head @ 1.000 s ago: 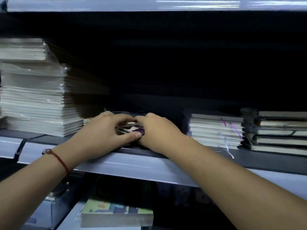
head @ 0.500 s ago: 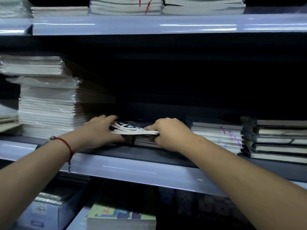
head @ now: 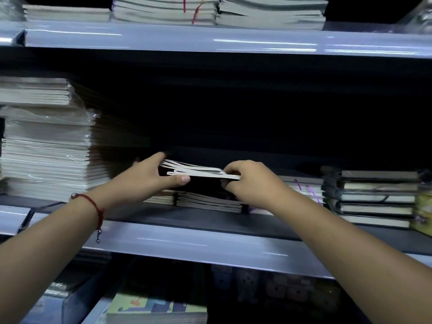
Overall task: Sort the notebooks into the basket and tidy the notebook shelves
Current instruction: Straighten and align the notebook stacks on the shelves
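Observation:
Both my hands hold a thin bundle of notebooks [head: 198, 171] lifted above a low pile of notebooks [head: 208, 202] on the middle shelf [head: 210, 220]. My left hand [head: 152, 181] grips the bundle's left end, thumb underneath and fingers over the top. My right hand [head: 252, 183] pinches its right end with curled fingers. No basket is in view.
A tall stack of wrapped notebooks [head: 46, 150] stands at the left of the shelf. Ribboned notebooks [head: 304, 188] and dark-covered books [head: 374, 195] lie to the right. More stacks [head: 210, 10] fill the upper shelf. A colourful pad [head: 154, 307] lies on the lower shelf.
My hands have raised the notebook bundle higher off the low pile, opening a gap beneath it. The view has tilted upward, showing more of the upper shelf.

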`<act>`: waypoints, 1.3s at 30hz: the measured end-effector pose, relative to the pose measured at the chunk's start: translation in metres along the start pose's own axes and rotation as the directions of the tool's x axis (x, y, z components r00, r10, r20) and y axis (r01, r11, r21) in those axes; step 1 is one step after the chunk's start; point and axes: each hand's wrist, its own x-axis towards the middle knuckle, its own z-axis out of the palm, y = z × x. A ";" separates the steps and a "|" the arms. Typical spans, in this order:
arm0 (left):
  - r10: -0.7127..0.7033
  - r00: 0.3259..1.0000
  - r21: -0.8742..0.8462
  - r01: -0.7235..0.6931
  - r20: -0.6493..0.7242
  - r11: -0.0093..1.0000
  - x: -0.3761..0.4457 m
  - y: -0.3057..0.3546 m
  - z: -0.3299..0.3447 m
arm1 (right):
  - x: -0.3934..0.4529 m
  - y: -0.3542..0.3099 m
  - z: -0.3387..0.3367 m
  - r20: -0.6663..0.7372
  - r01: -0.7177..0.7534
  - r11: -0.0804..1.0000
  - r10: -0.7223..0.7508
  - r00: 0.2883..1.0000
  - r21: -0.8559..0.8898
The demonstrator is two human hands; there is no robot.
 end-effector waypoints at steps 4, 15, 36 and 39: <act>0.025 0.993 -0.264 0.006 0.115 0.965 0.011 0.001 0.010 | -0.011 -0.003 0.003 0.037 -0.035 0.987 0.041 0.998 -0.154; 0.098 0.982 0.078 -0.112 0.164 0.991 0.013 0.000 0.026 | -0.014 -0.009 0.018 0.138 0.170 0.872 -0.119 0.983 -0.459; 0.185 0.972 0.168 -0.209 0.148 0.963 0.017 0.010 0.033 | 0.005 0.014 0.009 0.249 0.226 0.898 -0.136 0.959 -0.378; 0.201 0.974 0.195 -0.218 0.103 0.956 0.020 0.008 0.034 | 0.005 0.019 0.004 0.297 0.275 0.895 -0.173 0.939 -0.350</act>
